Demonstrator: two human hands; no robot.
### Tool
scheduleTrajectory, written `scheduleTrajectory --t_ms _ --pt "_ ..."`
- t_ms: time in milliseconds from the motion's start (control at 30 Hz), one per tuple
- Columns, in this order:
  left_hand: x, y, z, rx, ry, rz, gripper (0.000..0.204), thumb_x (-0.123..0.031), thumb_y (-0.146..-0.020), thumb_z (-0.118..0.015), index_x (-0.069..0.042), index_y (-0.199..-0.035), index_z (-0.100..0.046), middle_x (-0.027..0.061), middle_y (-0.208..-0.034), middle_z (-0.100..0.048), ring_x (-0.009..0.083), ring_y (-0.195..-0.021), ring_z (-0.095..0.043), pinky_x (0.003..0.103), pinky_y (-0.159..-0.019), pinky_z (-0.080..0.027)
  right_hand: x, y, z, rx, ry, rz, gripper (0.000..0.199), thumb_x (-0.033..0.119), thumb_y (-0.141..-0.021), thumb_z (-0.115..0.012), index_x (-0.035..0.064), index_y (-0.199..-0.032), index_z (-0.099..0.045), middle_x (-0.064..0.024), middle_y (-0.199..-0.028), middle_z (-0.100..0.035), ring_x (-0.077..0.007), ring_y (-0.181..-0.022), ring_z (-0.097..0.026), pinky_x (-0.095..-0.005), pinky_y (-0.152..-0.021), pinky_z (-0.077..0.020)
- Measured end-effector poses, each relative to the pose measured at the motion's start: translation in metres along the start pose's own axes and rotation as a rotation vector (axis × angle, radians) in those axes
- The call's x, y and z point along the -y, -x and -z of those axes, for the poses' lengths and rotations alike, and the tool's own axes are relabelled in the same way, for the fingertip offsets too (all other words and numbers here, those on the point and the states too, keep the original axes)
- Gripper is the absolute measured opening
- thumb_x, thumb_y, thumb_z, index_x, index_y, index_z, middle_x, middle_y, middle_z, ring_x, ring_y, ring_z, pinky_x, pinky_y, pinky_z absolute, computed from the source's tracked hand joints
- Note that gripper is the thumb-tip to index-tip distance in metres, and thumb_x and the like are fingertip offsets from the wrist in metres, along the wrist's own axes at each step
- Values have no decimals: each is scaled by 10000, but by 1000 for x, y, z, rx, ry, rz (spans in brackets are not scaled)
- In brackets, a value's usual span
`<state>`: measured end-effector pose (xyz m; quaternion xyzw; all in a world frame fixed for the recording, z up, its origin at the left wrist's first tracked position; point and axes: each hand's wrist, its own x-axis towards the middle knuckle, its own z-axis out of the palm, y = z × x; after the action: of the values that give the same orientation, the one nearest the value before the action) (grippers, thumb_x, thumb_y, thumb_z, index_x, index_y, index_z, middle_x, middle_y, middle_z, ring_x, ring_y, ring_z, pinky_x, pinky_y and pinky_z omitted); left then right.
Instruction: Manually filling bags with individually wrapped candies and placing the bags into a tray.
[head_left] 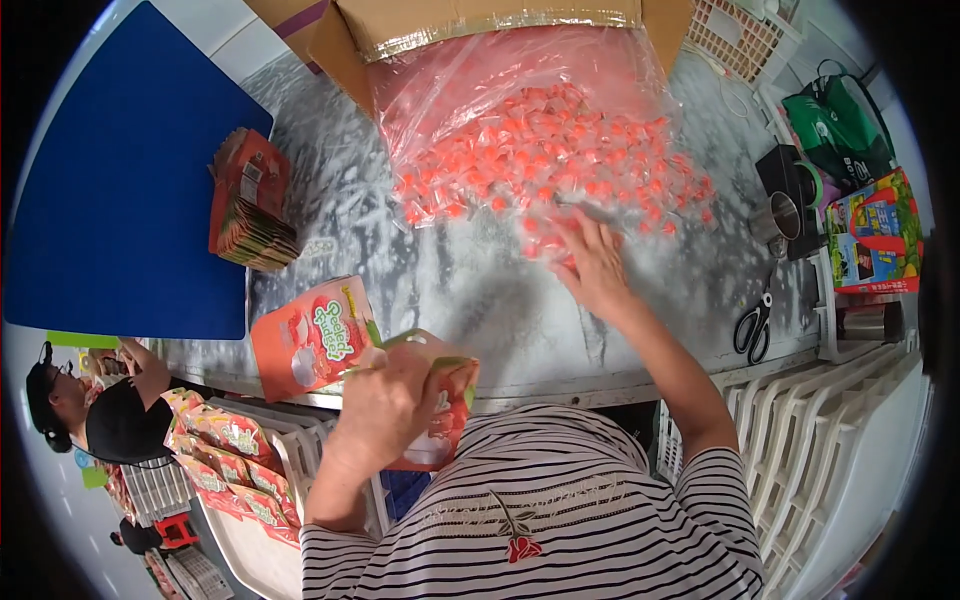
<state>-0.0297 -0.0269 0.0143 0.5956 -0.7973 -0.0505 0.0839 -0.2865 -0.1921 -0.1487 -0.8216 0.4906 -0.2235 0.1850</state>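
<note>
Holding the open orange pouch (435, 405) in your left hand (385, 405) near your chest, right hand (592, 262) spread on the sweets (545, 150) spilled across the surface (470, 290), you risk scattering pieces off the edge.

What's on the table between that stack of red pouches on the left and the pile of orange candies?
In the head view, only bare grey table lies between the stack of pouches and the candies; nothing sits there.
</note>
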Motion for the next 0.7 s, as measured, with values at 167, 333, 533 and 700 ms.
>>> scheduleTrajectory --t_ms 167,333,533,700 --pt "23 -10 29 118 -53 123 138 -168 -778 -712 -58 -759 -630 99 -664 -614 290 -562 -611 383 -504 -488 13 41 -10 -27 75 137 662 303 -837 -673 107 -1409 -404 -205 -1470 -282 -394 -1270 -344 -512 -1078 -278" --pt "18 -7 -10 308 102 -94 147 -196 -799 -699 -69 -869 -676 95 -707 -641 282 -630 -633 379 -553 -503 4 59 0 -9 54 104 523 202 -882 -619 60 -1361 -465 -200 -1458 -333 -351 -1191 -473 -413 -1006 -407" --pt "-13 -2 -47 290 283 -189 222 -241 -813 -677 -30 -838 -614 149 -827 -642 326 -760 -639 425 -704 -497 -6 60 7 -130 -635 -240 311 142 -955 -527 17 -1238 -561 -163 -1156 -596 -193 -763 -640 -296 -729 -511" --pt "-11 4 -50 241 348 -75 199 -175 -772 -705 -29 -873 -613 114 -814 -642 318 -719 -629 403 -665 -497 -30 66 15 -197 -244 -119 243 103 -963 -515 9 -1171 -601 -121 -941 -669 -155 -807 -621 -276 -754 -488"
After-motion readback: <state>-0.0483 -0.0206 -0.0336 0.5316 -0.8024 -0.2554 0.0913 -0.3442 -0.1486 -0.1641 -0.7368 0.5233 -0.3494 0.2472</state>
